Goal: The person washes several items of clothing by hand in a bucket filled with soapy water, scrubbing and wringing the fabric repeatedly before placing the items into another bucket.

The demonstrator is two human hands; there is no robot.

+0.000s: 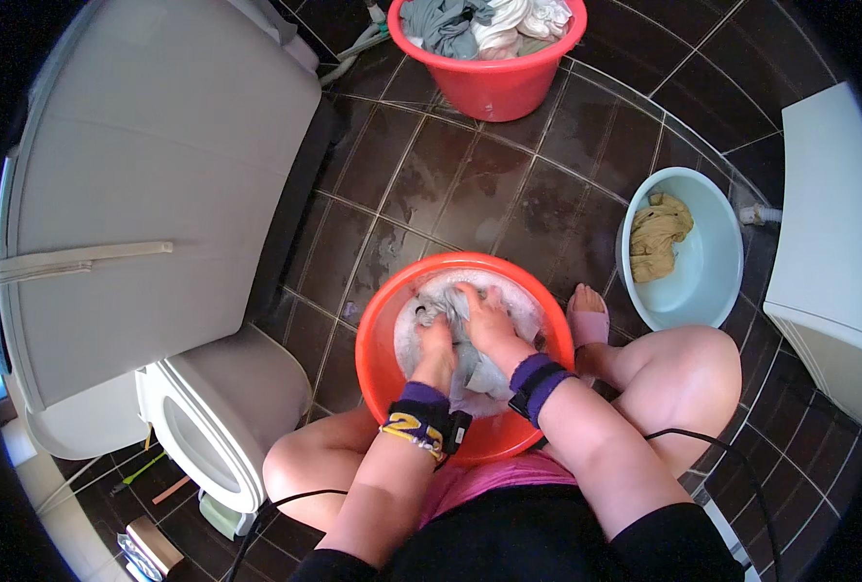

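Observation:
In front of me an orange-red plastic basin holds soapy water with white foam and a wet grey cloth. My left hand grips a bunched part of the cloth, its fingertips sunk in the folds. Beside it, my right hand is closed over the cloth a little further right, with some fingers hidden by cloth and suds. A dark wristband with a strapped-on device circles each wrist. The lower part of the cloth lies in the water between my forearms.
A red tub heaped with grey and white laundry stands ahead. To the right, a light blue basin contains a tan cloth. A toilet and a large grey panel flank my left; black cables trail from my arms.

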